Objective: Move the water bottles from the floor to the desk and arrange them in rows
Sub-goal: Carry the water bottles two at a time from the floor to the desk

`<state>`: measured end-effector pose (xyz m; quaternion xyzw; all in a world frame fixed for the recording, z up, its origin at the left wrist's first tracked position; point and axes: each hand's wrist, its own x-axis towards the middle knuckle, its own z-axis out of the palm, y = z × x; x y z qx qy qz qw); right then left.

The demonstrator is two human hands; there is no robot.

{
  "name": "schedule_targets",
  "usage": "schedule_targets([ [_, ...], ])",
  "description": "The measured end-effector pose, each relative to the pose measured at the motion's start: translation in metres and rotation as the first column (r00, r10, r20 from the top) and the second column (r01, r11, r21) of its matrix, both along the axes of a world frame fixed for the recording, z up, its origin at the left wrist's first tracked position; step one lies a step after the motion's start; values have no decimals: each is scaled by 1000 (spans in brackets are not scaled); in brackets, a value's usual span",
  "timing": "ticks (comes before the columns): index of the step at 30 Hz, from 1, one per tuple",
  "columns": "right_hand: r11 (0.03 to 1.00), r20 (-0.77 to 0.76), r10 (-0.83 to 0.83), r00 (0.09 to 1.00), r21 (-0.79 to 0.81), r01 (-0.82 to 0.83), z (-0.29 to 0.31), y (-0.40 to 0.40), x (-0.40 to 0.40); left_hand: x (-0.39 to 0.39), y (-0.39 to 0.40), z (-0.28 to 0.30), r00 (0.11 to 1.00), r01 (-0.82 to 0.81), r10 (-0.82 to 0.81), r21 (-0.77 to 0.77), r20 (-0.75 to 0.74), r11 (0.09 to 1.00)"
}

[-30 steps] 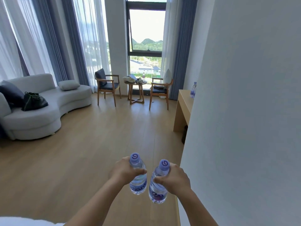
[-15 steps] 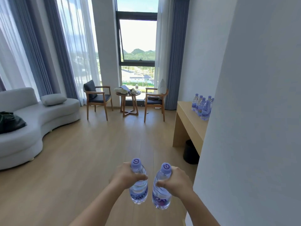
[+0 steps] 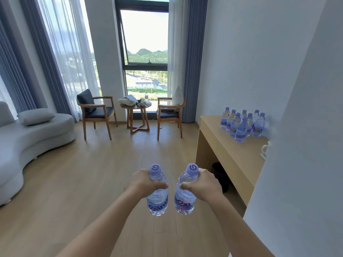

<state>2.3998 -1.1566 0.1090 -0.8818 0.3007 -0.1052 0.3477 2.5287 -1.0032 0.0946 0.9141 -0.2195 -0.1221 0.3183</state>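
While the left hand (image 3: pixel 143 184) grips one bottle (image 3: pixel 157 196) and the right hand (image 3: pixel 205 184) another (image 3: pixel 184 197), more bottles (image 3: pixel 242 125) stand clustered on the desk (image 3: pixel 230 153) ahead.

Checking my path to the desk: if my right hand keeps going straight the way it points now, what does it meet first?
Probably nothing soon. The right hand, gripping a water bottle, points ahead over bare floor; the desk lies to its right, and the chair stands far ahead. Depth is hard to judge.
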Motion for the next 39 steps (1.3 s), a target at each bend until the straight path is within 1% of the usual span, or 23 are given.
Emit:
schedule_targets([
  [5, 1000, -1, 7, 1000, 7, -7, -6, -47, 62, 63, -50, -6, 1000, 9, -9, 15, 3, 1000],
  [11, 1000, 9, -1, 1000, 15, 1, -4, -123, 142, 145, -134, -1, 999, 45, -46, 44, 13, 998],
  [13, 1000, 21, -2, 1000, 14, 1, -2, -150, 167, 171, -165, 4, 998, 54, -55, 37, 16, 998],
  [17, 999, 36, 17, 999, 28, -18, 5, -201, 208, 212, -219, 9, 999, 42, -42, -27, 7, 999],
  [20, 1000, 36, 1, 999, 18, -2, 6, -233, 230, 237, -252, 11, 997, 73, -73, -25, 9, 997],
  [25, 997, 78, -69, 995, 27, 67, -3, -284, 255, 276, -308, 4, 991, 131, -131, 11, 8, 991],
  [29, 986, 62, -164, 984, 15, 164, -14, -325, 275, 306, -360, -5, 980, 200, -200, 72, -9, 977],
  [34, 957, -3, -291, 957, 5, 291, -23, -384, 310, 348, -434, -14, 951, 309, -308, 82, -25, 947],
  [39, 911, -17, -407, 913, 63, 407, -25, -442, 348, 398, -513, -12, 907, 421, -419, 129, -38, 898],
])
